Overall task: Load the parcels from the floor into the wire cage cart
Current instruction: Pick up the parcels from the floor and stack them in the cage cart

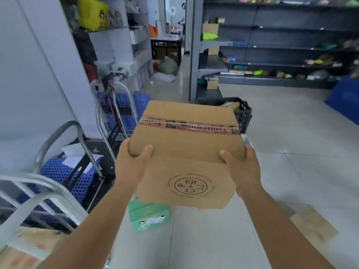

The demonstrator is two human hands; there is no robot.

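box [186, 144]: held off the floor, right of and above cart [38, 193] | left hand [132, 164]: grips box's left near corner, thumb on top | right hand [242, 167]: grips right near corner | green box [148, 216]: on floor under box

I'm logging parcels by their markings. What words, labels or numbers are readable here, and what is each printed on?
"ER", "P", "Y", "T T", "C T": letters inside the round stamp on the front of the cardboard box, which the left hand and right hand hold.
Ring text around that stamp: too small to read.
Printed tape across the box top: blurred, unreadable.
Sticker on the green box: blurred.
Red print on the carton at lower left: blurred.
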